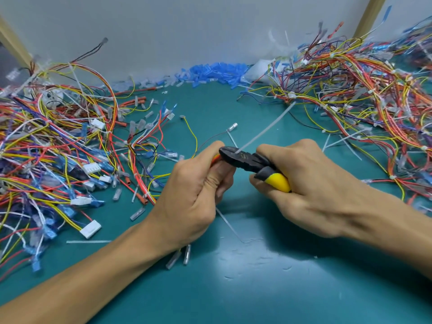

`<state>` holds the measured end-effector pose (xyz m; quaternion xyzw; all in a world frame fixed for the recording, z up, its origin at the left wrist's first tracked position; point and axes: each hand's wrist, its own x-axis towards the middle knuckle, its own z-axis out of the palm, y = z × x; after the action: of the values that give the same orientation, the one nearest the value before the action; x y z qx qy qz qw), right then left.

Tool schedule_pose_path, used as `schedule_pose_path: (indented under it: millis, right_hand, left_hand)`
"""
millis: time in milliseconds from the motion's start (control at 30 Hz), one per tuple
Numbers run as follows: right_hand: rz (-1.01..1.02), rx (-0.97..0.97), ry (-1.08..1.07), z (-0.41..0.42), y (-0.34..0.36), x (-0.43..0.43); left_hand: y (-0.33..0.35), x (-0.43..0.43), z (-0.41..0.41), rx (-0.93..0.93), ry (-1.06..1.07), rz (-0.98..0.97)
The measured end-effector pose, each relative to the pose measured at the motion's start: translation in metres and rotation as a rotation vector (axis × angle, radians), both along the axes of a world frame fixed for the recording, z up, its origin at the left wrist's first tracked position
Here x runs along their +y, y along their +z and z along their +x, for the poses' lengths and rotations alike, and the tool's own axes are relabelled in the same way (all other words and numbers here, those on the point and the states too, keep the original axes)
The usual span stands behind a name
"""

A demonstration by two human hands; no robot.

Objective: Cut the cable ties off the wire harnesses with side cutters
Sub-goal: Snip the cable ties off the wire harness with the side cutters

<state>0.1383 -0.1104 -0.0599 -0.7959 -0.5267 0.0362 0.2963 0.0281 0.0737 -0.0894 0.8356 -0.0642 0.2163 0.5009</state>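
My right hand (306, 183) grips side cutters (247, 161) with black and yellow handles. Their dark jaws point left and sit closed around a white cable tie (266, 127), whose long tail runs up and to the right. My left hand (194, 195) grips a small wire harness (216, 158); only a bit of red and orange wire shows at the fingers, right against the jaws. Thin wires (192, 134) lead from that hand up to small clear terminals. Most of the held harness is hidden inside my fist.
A tangled heap of coloured harnesses (58, 148) with white connectors fills the left of the green mat (233, 288). A second heap (364, 94) covers the right. Blue terminal sleeves (210, 73) are piled along the back wall. Cut ties (88, 241) and clear sleeves (180, 256) lie loose near my arms.
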Motion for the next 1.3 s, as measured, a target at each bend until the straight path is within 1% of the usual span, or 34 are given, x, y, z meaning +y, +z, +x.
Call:
schedule_pose_path:
  millis: [133,267,400,500,700,933,1167,1300]
  right_hand:
    - [0.039,0.006,0.043,0.0003,0.0001,0.0036]
    - [0.043,-0.061,0.014,0.0037,-0.001,0.0054]
    - [0.073,-0.094,0.028,0.0038,0.0008,0.0052]
    - [0.069,-0.113,0.019,0.0048,0.0014,0.0049]
    - [0.057,-0.059,0.045,0.0015,0.0013,0.0053]
    - [0.068,0.031,0.049,0.0032,-0.0045,0.0044]
    - [0.06,0.028,0.041,0.0023,-0.0035,0.0031]
    - [0.057,-0.01,0.038,0.0038,-0.0001,0.0064]
  left_hand:
    - [0.0015,0.0001,0.0002,-0.024,-0.02,-0.023]
    - [0.0014,0.0013,0.0017,-0.038,-0.03,-0.063]
    - [0.0023,0.0014,0.002,-0.082,0.001,-0.055]
    - [0.0025,0.0011,0.0012,-0.092,0.027,-0.092]
    - [0.0039,0.0007,0.0,-0.088,0.007,-0.035]
    - [0.0004,0.0001,0.0015,-0.044,-0.025,-0.035]
    - [0.001,-0.0011,0.001,-0.049,-0.035,-0.034]
    - [0.0025,-0.0003,-0.0007,-0.063,-0.015,-0.111]
